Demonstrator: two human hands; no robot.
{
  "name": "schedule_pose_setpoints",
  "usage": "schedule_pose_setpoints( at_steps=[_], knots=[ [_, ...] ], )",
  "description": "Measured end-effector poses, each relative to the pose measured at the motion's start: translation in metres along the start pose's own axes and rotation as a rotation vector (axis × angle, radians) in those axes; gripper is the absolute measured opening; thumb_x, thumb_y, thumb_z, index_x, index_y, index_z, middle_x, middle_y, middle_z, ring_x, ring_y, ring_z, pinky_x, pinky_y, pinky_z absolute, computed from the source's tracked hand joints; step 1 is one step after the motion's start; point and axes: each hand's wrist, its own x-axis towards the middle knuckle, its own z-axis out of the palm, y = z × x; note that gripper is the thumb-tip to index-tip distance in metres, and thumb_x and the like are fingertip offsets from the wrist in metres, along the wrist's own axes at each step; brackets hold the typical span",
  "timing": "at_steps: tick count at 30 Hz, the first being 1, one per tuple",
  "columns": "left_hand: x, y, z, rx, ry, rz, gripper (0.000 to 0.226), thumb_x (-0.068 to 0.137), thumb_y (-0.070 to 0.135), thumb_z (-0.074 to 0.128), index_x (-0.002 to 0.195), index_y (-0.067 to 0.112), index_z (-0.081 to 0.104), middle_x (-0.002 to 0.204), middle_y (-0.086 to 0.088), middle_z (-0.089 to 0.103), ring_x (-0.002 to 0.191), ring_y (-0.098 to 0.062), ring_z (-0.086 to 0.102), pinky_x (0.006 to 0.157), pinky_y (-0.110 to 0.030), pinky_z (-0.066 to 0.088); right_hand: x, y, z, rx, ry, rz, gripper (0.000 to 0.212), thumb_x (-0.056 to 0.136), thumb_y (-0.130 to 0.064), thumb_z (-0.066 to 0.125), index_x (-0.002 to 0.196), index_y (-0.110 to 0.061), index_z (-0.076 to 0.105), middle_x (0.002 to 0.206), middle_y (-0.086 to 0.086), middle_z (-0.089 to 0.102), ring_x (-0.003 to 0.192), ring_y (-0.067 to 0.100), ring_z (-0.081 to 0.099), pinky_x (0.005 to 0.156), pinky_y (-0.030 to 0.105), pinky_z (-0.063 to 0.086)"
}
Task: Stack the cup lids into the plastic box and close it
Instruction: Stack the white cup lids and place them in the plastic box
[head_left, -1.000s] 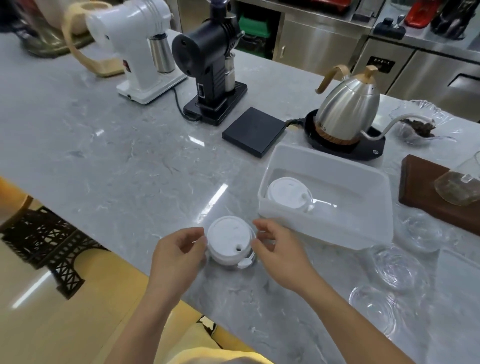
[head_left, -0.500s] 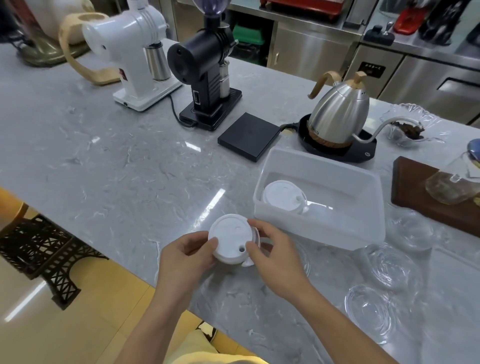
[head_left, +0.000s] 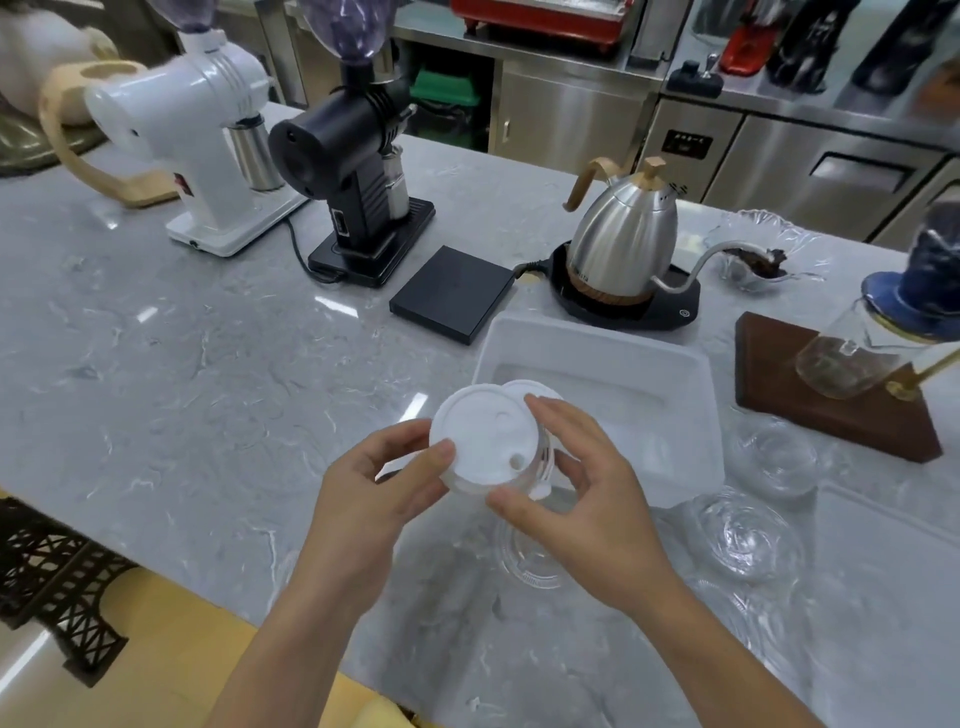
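Pinched at opposite rims: left hand (head_left: 363, 514) with thumb on the near edge, right hand (head_left: 582, 499) with fingers curled round the far side, together grasping a white lid (head_left: 483, 441). Lifted clear of the grey marble counter (head_left: 182, 374), probably to steady thin, bendy plastic before carrying across. Round, smooth, with a small sip hole. Just beyond, open frosted plastic box (head_left: 691, 405), another white lid (head_left: 524, 388) inside. Nearby right, clear glassy lids (head_left: 743, 540) waiting.

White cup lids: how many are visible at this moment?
2. One white lid is held between the left hand and right hand above the counter; another lid sits in the plastic box, mostly hidden behind it. More could be hidden there.
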Motion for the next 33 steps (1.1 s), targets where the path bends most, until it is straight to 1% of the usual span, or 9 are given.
schedule_pose_setpoints(
  at_steps=[3, 9, 12, 14, 18, 21, 25, 29, 33],
  knots=[
    [0.011, 0.008, 0.012, 0.042, -0.067, 0.017, 0.045, 0.074, 0.025, 0.081, 0.117, 0.016, 0.073, 0.117, -0.003, 0.075, 0.103, -0.024, 0.075, 0.084, -0.035, 0.062, 0.008, 0.003, -0.011, -0.025, 0.035, -0.029, 0.075, 0.065, -0.032, 0.085, 0.132, -0.039, 0.053, 0.133, -0.024, 0.053, 0.13, 0.004, 0.05, 0.103, 0.023, 0.045],
    [0.038, 0.027, 0.038, 0.208, -0.146, 0.101, 0.045, 0.07, 0.037, 0.08, 0.114, 0.027, 0.076, 0.113, -0.002, 0.076, 0.097, -0.028, 0.076, 0.088, -0.041, 0.062, 0.035, 0.009, -0.037, 0.096, 0.116, 0.041, 0.061, 0.065, -0.014, 0.091, 0.115, -0.024, 0.058, 0.114, -0.013, 0.067, 0.11, 0.008, 0.065, 0.097, 0.029, 0.054],
    [0.056, 0.038, 0.048, 0.318, -0.189, 0.148, 0.036, 0.083, 0.027, 0.079, 0.118, 0.024, 0.075, 0.108, -0.001, 0.078, 0.095, -0.027, 0.077, 0.091, -0.042, 0.061, 0.056, 0.012, -0.047, 0.163, 0.137, 0.093, 0.053, 0.07, -0.01, 0.087, 0.115, -0.016, 0.061, 0.115, -0.004, 0.069, 0.107, 0.01, 0.068, 0.095, 0.033, 0.056],
    [0.069, 0.044, 0.053, 0.439, -0.243, 0.187, 0.033, 0.088, 0.017, 0.076, 0.121, 0.023, 0.074, 0.108, 0.0, 0.079, 0.094, -0.023, 0.077, 0.092, -0.042, 0.06, 0.071, 0.014, -0.052, 0.21, 0.141, 0.125, 0.049, 0.074, -0.007, 0.084, 0.117, -0.013, 0.062, 0.115, -0.003, 0.07, 0.106, 0.01, 0.069, 0.091, 0.03, 0.057],
    [0.095, 0.051, 0.065, 0.711, -0.267, 0.22, 0.028, 0.088, 0.015, 0.076, 0.115, 0.023, 0.075, 0.1, 0.005, 0.078, 0.078, -0.007, 0.076, 0.086, -0.036, 0.062, 0.096, 0.024, -0.06, 0.196, 0.105, 0.185, 0.042, 0.079, -0.01, 0.081, 0.115, -0.021, 0.064, 0.109, -0.009, 0.072, 0.102, 0.008, 0.07, 0.091, 0.027, 0.056],
    [0.116, 0.052, 0.073, 0.85, -0.297, 0.195, 0.02, 0.087, 0.019, 0.074, 0.107, 0.017, 0.076, 0.092, -0.001, 0.079, 0.078, -0.017, 0.077, 0.084, -0.043, 0.063, 0.11, 0.037, -0.063, 0.129, 0.085, 0.227, 0.046, 0.08, -0.016, 0.081, 0.122, -0.02, 0.063, 0.111, -0.008, 0.07, 0.105, 0.014, 0.068, 0.09, 0.025, 0.054],
    [0.135, 0.048, 0.083, 1.043, -0.339, 0.152, 0.02, 0.085, 0.026, 0.07, 0.091, 0.008, 0.073, 0.079, -0.007, 0.079, 0.081, -0.027, 0.076, 0.078, -0.049, 0.061, 0.119, 0.051, -0.063, 0.088, 0.05, 0.298, 0.047, 0.082, -0.018, 0.079, 0.125, -0.017, 0.063, 0.11, -0.004, 0.068, 0.096, 0.017, 0.07, 0.073, 0.015, 0.054],
    [0.141, 0.048, 0.093, 1.212, -0.318, 0.152, 0.02, 0.091, 0.025, 0.067, 0.087, 0.005, 0.068, 0.082, -0.009, 0.075, 0.08, -0.028, 0.072, 0.061, -0.035, 0.053, 0.125, 0.062, -0.061, 0.05, 0.037, 0.37, 0.041, 0.083, -0.021, 0.078, 0.119, -0.012, 0.061, 0.112, 0.003, 0.067, 0.092, 0.015, 0.068, 0.074, 0.018, 0.052],
    [0.147, 0.047, 0.101, 1.308, -0.329, 0.098, 0.022, 0.094, 0.022, 0.065, 0.089, 0.0, 0.064, 0.091, -0.016, 0.074, 0.085, -0.032, 0.073, 0.079, -0.048, 0.059, 0.131, 0.07, -0.059, -0.012, 0.0, 0.434, 0.042, 0.083, -0.027, 0.078, 0.116, -0.012, 0.056, 0.11, 0.001, 0.066, 0.095, 0.016, 0.066, 0.081, 0.027, 0.054]
  ],
)
